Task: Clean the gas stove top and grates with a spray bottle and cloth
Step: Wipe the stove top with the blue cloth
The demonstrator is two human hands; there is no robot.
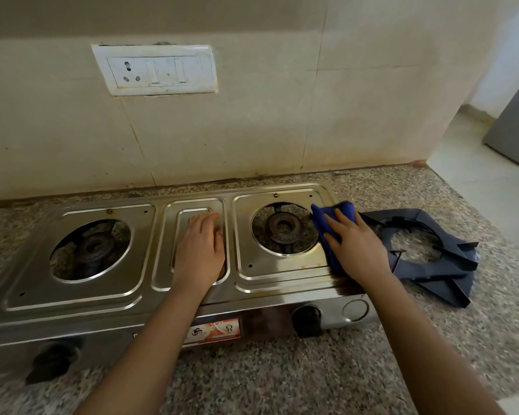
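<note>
A steel two-burner gas stove [138, 283] stands on the granite counter with both burners bare. My left hand [200, 251] lies flat on the stove's middle panel, fingers straight. My right hand [355, 245] presses a blue cloth [331, 218] onto the stove top at the right edge of the right burner [283, 227]. The left burner [93, 248] is uncovered. Dark grates [432, 256] lie stacked on the counter right of the stove. No spray bottle is in view.
Two black knobs [307, 320] sit on the stove's front face. A white socket and switch plate [155, 70] is on the tiled wall behind. The speckled counter [282, 378] runs in front; its right edge drops to the floor near a grey appliance [516, 130].
</note>
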